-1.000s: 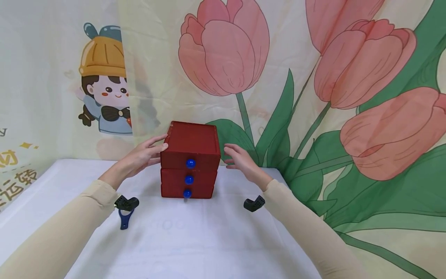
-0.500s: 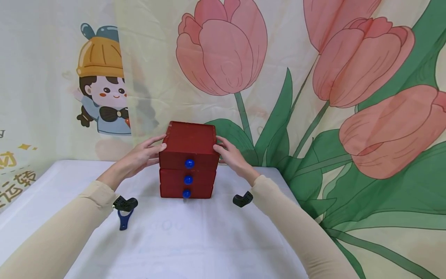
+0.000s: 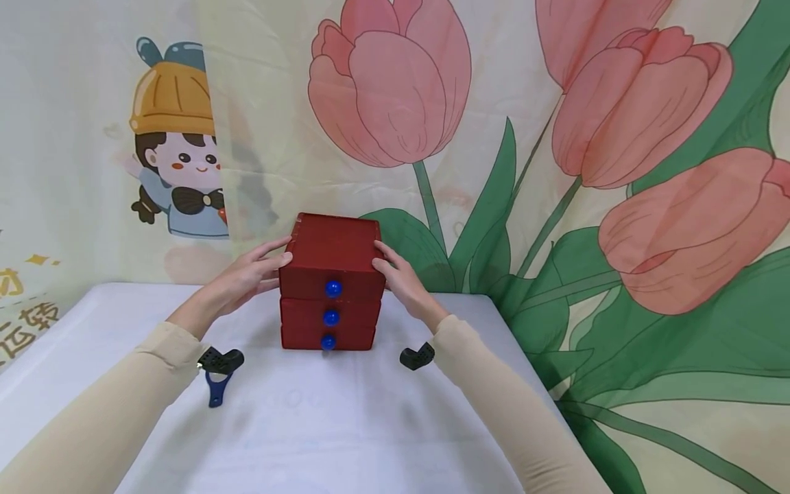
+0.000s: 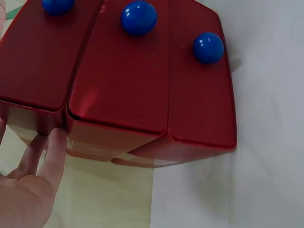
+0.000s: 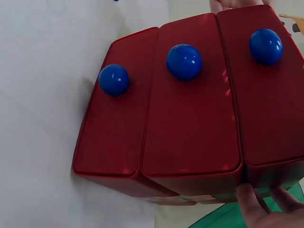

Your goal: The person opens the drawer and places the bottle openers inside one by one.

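A white-covered surface (image 3: 345,425) stands against a cloth backdrop (image 3: 555,137) printed with tulips and a cartoon child. The red drawer box (image 3: 330,274) with three blue knobs sits toward the far middle — bare cloth lies in front and on both sides of it. The left hand (image 3: 243,280) and right hand (image 3: 401,283) press its upper sides, fingers nearly straight — neither curls round it.

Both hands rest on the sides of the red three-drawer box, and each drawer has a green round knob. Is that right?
Not quite: the knobs are blue, not green, as the head view shows plainly. The rest holds: the left hand and the right hand rest on the sides of the red three-drawer box.
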A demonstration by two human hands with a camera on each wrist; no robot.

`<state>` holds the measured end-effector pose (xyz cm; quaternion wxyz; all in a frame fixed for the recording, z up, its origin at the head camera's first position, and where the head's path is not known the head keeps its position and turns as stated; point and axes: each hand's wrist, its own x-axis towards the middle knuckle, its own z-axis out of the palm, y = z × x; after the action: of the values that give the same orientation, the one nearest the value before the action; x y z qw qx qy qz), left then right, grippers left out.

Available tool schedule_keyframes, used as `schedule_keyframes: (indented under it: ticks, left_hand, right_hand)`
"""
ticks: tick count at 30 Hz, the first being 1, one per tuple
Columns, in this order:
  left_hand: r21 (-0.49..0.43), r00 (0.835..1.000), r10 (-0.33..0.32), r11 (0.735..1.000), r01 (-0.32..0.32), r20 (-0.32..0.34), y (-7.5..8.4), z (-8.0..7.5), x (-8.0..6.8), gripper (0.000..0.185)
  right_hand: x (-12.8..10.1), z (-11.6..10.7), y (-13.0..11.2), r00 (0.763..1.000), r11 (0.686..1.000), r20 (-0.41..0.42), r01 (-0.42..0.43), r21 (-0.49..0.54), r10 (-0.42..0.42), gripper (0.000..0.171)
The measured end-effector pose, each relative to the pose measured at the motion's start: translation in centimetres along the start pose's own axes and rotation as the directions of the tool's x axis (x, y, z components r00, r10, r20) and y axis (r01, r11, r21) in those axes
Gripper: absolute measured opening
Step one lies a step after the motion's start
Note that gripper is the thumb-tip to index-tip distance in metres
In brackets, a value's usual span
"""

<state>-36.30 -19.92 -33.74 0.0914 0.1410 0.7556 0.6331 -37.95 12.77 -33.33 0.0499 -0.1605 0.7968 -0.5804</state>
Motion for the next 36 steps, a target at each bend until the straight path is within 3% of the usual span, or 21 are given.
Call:
schedule_keyframes:
  ticks: [9,15,28,36]
  left_hand:
    - [0.055,0.999,0.035,0.998,-0.034,-0.009,-0.4,0.2,-0.1,0.08]
    - [0.112,0.998,0.046,0.993,-0.04,-0.049,-1.0,0.0,-1.1,0.077]
    - [0.218,0.994,-0.037,0.974,0.058,-0.098,-4.3,-0.6,-5.3,0.081]
    - [0.184,0.988,-0.143,0.971,0.15,-0.054,-6.5,1.3,-6.7,0.074]
  right_hand:
    - [-0.1,-0.3,0.3,1.0,0.998,0.004,-0.022,0.061,0.022,0.059]
    - [0.0,-0.2,0.2,1.0,0.996,0.005,-0.021,0.081,0.021,0.059]
    - [0.0,-0.4,0.3,0.999,0.997,-0.002,-0.032,0.068,0.032,0.059]
    - [-0.1,-0.4,0.2,0.999,0.995,0.007,-0.036,0.093,0.036,0.059]
